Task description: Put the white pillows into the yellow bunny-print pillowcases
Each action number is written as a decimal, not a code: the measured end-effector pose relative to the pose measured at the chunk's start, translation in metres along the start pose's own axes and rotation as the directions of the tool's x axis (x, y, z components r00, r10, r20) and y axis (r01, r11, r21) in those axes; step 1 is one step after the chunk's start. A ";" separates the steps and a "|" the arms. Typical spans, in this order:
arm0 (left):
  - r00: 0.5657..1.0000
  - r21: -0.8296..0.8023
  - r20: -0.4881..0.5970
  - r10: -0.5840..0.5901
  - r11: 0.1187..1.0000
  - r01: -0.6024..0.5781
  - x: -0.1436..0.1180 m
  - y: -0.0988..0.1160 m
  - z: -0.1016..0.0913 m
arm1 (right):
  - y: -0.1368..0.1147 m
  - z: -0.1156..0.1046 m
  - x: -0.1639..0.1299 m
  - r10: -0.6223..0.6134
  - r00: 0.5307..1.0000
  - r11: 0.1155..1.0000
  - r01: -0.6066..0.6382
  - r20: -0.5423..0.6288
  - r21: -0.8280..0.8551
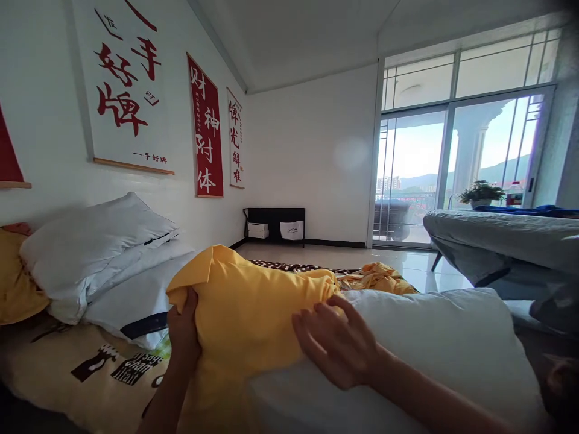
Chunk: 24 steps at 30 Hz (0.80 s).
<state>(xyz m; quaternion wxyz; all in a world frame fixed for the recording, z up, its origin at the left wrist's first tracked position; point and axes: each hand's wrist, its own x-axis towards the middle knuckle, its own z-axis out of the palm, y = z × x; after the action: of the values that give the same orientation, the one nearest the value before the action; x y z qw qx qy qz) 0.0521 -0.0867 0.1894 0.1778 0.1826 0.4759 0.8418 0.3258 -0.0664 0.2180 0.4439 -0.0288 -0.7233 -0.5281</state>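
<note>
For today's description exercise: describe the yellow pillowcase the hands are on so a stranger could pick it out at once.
Start at the bed under the red-lettered wall scrolls. In front of the stacked white pillows, the left hand grips a yellow pillowcase partly covering a white pillow, the right hand flat on it. It is the only yellow cloth held.

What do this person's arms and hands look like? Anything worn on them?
Both are bare: the left hand and right hand carry no gloves, rings or watch that I can see, and both forearms show no sleeves as far as the picture's bottom edge. Fingernails look short and unpainted.
</note>
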 end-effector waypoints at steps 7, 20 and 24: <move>0.997 0.026 -0.029 -0.070 0.997 0.070 0.005 -0.011 -0.006 | 0.017 0.004 -0.045 0.173 0.977 0.984 -0.165 0.126 -0.073; 0.996 -0.036 -0.082 0.028 0.999 -0.031 -0.002 0.023 0.014 | 0.078 0.049 -0.049 0.425 0.765 0.900 -0.299 0.484 -0.318; 0.997 0.051 -0.032 0.077 0.996 -0.075 0.032 0.010 0.017 | 0.075 0.050 -0.059 0.480 0.760 0.876 -0.444 0.438 -0.190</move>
<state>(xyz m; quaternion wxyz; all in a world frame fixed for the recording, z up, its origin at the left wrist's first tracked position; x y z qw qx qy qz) 0.0311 -0.0643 0.2110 0.1331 0.1908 0.4925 0.8387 0.3687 0.0314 0.2314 0.3689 -0.3502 -0.7594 -0.4056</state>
